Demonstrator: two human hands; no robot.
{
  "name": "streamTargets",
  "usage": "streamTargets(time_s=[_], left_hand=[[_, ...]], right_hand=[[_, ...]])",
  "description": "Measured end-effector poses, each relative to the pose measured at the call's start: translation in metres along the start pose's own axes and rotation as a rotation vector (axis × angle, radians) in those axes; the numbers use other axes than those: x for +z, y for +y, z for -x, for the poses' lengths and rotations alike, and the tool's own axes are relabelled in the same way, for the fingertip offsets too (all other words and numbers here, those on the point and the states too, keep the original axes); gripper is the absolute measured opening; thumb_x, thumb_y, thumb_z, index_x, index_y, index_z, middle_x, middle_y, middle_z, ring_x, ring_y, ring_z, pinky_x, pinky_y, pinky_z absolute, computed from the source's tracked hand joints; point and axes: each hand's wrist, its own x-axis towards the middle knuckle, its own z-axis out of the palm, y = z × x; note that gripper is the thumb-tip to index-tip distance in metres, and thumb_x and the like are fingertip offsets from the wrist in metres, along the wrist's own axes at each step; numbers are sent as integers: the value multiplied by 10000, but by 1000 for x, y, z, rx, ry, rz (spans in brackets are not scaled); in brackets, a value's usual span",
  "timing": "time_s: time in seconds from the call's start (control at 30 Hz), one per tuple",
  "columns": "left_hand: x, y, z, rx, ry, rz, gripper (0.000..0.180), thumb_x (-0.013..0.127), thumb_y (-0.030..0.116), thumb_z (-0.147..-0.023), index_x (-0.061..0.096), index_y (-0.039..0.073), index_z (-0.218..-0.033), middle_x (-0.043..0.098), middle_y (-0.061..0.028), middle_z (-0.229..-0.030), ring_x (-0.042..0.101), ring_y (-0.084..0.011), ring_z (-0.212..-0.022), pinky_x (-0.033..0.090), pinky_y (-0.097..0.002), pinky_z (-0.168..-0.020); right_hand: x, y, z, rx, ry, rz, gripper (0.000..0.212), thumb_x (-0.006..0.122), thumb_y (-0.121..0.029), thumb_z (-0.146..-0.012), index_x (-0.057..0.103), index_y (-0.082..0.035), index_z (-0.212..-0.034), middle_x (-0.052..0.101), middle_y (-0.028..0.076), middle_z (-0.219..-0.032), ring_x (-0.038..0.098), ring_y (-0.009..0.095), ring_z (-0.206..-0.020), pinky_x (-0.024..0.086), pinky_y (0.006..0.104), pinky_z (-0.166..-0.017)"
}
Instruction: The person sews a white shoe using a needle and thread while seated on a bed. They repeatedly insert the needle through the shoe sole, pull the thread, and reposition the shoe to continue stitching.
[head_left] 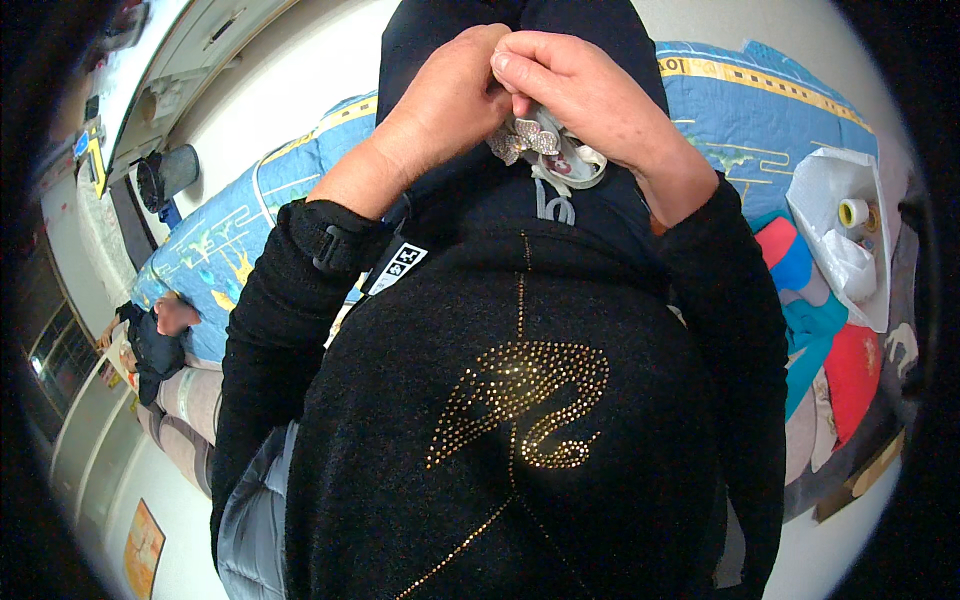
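Handwork step, apparently stitching or fastening. Left hand and right hand, both closed in a pinch, grip a small silver-grey fabric ornament just near of the fingertips, over the lap; the next move likely needs fine fingertip control. Thread spool lies far right

Black sweater with gold studded swirl, blue quilt with yellow bands
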Motion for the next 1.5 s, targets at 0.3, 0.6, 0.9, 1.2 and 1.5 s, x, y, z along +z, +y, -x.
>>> streamTargets(time_s=[0.3,0.6,0.9,1.2,1.5], left_hand=[[-3,-15,20,-222,-138,384,363,724,182,-814,598,0,-1102,624,-125,-919,625,-219,-823,499,-326,-741],[-29,-16,14,211,-282,-121,386,655,284,-866,560,5,-1115,491,-138,-900,540,-289,-816,475,-372,-758],[-37,-19,9,214,-404,59,370,712,302,-812,543,8,-961,486,-103,-887,518,-265,-855,454,-370,-762],[-23,-21,12,264,-222,226,494,779,255,-759,345,55,-635,312,-40,-667,364,-189,-631,332,-333,-576],[-17,-28,13,262,-221,255,470,756,211,-788,337,66,-630,284,-5,-655,343,-167,-647,306,-317,-588]], right_hand=[[-10,7,-2,149,28,-262,311,474,-282,-1000,494,-93,-754,487,-23,-675,443,64,-628,375,221,-604],[-7,5,-3,110,68,-166,363,680,-194,-886,404,-139,-657,444,-51,-595,423,22,-563,352,196,-510],[-4,6,-1,131,118,-211,401,697,-163,-870,367,-151,-643,439,-50,-586,411,17,-546,345,183,-507],[1,11,3,189,154,-340,349,665,-178,-898,410,-140,-662,438,-41,-570,402,24,-525,315,191,-486],[1,26,2,150,171,-608,316,667,-172,-885,448,-128,-662,485,-25,-579,427,31,-520,334,200,-475]])
